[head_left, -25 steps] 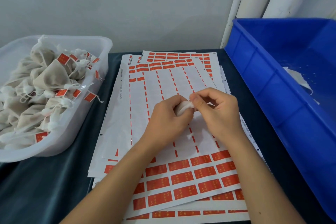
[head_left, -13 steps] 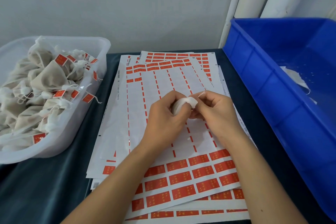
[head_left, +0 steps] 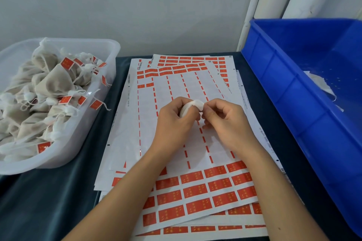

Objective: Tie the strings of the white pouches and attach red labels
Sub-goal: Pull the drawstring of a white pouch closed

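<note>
The white pouch point(head_left: 189, 106) is held in the left hand point(head_left: 174, 123); its top is pinched by the right hand point(head_left: 225, 121). The string should be pulled tight.

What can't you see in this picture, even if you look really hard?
All in the head view:
- Most of the white pouch: the left hand wraps it.
- Its strings: too thin, tucked behind the right hand fingers.
- The print on the red labels: too small and blurry.
- The blue bin: its right side is cut off by the frame edge.
</note>
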